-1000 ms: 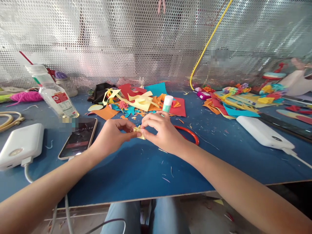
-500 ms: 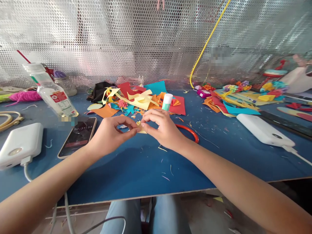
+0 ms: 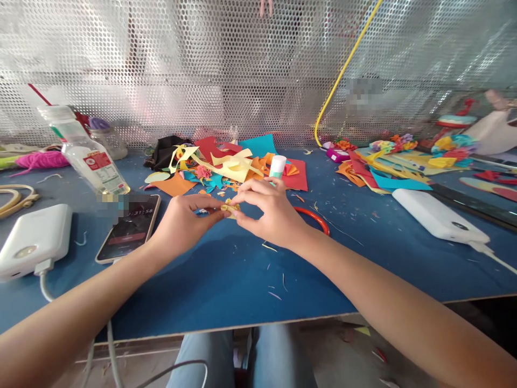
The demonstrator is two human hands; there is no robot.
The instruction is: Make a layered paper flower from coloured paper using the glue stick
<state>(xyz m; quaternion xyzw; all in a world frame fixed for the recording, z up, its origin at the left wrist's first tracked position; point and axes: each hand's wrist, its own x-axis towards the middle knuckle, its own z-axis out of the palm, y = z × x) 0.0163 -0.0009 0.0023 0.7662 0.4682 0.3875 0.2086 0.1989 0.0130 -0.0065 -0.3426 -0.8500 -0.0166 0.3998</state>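
A small crumpled or folded piece of yellow paper (image 3: pixel 230 208) is held between both hands above the middle of the blue table. My left hand (image 3: pixel 188 218) pinches its left side between thumb and fingers. From the right, my right hand (image 3: pixel 264 210) grips it with thumb and fingertips, covering part of it. Just behind my right hand stands a white and green glue stick (image 3: pixel 277 166). Beside the right wrist lies a red ring-shaped handle (image 3: pixel 313 218), partly hidden by that hand.
Behind my hands lies a heap of coloured paper scraps (image 3: pixel 230 164). On the left are a tilted clear bottle (image 3: pixel 95 159), a phone (image 3: pixel 131 229) and a white power bank (image 3: pixel 34 240). Another white power bank (image 3: pixel 440 215) and more coloured paper (image 3: pixel 383 170) lie right, before a perforated metal panel (image 3: pixel 242 70).
The fingers of both hands have shifted slightly around the yellow paper, and more of it shows. My right hand has risen a little in front of the glue stick.
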